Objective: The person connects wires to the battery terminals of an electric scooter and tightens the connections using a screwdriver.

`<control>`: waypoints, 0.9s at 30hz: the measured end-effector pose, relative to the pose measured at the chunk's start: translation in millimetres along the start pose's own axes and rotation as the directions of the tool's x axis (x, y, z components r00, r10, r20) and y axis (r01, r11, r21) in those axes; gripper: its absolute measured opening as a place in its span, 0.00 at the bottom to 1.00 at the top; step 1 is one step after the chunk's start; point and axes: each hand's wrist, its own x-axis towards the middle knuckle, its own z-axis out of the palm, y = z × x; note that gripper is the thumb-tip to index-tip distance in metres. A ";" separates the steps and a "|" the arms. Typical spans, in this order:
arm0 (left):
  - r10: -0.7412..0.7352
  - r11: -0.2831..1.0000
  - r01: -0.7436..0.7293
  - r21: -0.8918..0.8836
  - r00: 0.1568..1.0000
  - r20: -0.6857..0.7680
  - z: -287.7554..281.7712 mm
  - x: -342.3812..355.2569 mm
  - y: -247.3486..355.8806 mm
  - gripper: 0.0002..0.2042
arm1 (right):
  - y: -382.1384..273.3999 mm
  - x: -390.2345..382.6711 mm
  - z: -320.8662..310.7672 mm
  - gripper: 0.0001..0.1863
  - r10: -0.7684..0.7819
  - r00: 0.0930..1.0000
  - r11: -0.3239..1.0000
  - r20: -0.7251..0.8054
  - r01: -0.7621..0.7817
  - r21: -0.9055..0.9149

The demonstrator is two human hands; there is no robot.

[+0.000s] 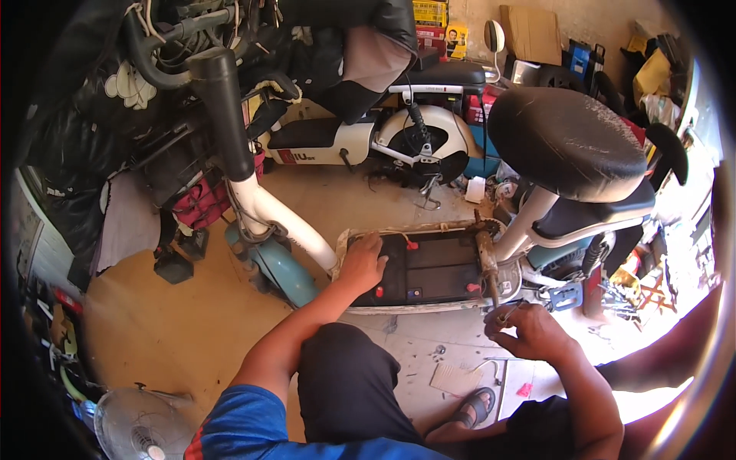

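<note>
In front of me stands an electric scooter with a white frame [287,222] and its floor compartment uncovered. Black batteries [441,268] with red terminal covers lie side by side in it. My left hand [363,264] rests on the left end of the batteries, fingers laid along the top and holding nothing. Beside the compartment's near right corner, my right hand [529,331] has its fingers closed in a pinch around something small and thin that I cannot make out. A rusty metal bar [487,261] crosses the right end of the batteries, just above that hand.
Over the right end hangs the worn black saddle [571,142]. A second white scooter [360,142] stands behind. On the floor near my sandalled foot [477,406] lie a pale flat piece [458,378] and a red scrap [524,389]. A fan [142,429] stands lower left.
</note>
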 end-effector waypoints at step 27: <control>-0.026 0.999 0.024 -0.036 0.999 -0.037 -16.3 -57.4 -0.6 0.25 | -52.6 269.6 108.2 0.14 -0.056 0.841 0.970 -0.539 0.173 0.169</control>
